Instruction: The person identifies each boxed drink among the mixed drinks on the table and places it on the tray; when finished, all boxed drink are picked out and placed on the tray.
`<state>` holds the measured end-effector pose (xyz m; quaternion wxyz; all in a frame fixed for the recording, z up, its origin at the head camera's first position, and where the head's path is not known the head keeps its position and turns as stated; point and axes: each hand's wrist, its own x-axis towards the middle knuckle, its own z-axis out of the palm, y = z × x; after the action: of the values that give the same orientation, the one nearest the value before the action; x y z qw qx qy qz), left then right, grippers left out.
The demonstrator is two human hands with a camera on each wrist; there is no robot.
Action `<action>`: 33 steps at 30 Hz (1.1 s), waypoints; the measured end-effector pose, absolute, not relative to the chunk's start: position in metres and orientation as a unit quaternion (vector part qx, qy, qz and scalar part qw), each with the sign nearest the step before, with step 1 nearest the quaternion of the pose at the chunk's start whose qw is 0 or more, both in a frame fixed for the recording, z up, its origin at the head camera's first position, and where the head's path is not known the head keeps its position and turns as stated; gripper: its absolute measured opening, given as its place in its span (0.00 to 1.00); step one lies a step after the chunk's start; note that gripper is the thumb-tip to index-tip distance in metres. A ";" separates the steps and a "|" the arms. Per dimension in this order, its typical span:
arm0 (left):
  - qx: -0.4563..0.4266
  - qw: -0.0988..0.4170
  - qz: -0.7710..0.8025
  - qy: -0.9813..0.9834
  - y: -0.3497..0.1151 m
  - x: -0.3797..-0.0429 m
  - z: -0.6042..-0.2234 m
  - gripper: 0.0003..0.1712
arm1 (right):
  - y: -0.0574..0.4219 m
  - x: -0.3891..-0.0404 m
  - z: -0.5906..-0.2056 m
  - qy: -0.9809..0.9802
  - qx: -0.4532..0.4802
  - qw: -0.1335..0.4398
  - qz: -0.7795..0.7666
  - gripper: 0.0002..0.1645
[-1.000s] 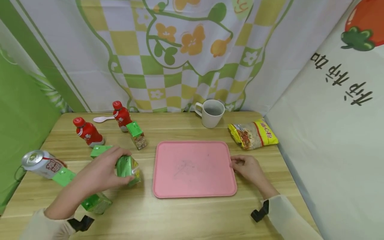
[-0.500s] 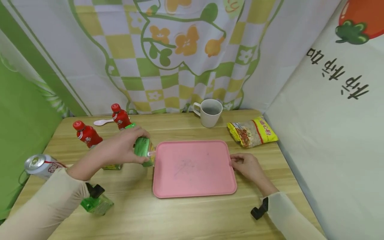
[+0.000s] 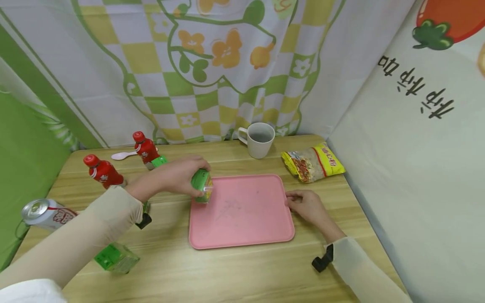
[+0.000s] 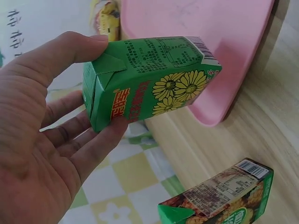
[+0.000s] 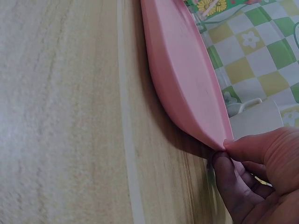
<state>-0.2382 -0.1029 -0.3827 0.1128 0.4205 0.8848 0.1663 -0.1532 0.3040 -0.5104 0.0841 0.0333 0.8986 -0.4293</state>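
My left hand (image 3: 182, 176) pinches a green juice box (image 4: 149, 79) with yellow flowers between thumb and fingers. In the head view the box overlaps the upper left corner of the pink tray (image 3: 242, 214). The left wrist view shows it tilted, with the thumb on one side and fingers on the other. My right hand (image 3: 307, 207) grips the tray's right rim, thumb on top and index finger below, as the right wrist view shows. A brown-and-green drink carton (image 4: 224, 196) stands on the table near the left hand.
Two red bottles (image 3: 104, 171), a pale spoon (image 3: 123, 155) and a white can (image 3: 47, 213) are at the left. Another green carton (image 3: 116, 257) sits in front of the left arm. A white mug (image 3: 259, 141) and a yellow food packet (image 3: 313, 163) stand behind the tray.
My left hand has carried the juice box rightward and away from me, from the table left of the tray to over its upper left corner. The right hand keeps its grip on the rim.
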 end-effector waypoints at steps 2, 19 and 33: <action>0.424 0.120 0.160 0.883 -0.100 -0.242 -0.386 0.36 | 0.304 -0.153 -0.510 0.898 0.030 0.082 -0.432 0.18; 0.410 0.133 0.154 0.889 -0.104 -0.252 -0.397 0.37 | 0.304 -0.154 -0.512 0.896 0.032 0.082 -0.435 0.18; 0.383 0.139 0.144 0.902 -0.102 -0.256 -0.400 0.37 | 0.304 -0.154 -0.515 0.893 0.048 0.092 -0.437 0.18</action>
<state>-0.2556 -0.1019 -0.4001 0.1390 0.3829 0.9018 0.1442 -0.1538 0.3037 -0.5146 0.0921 0.0481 0.8935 -0.4369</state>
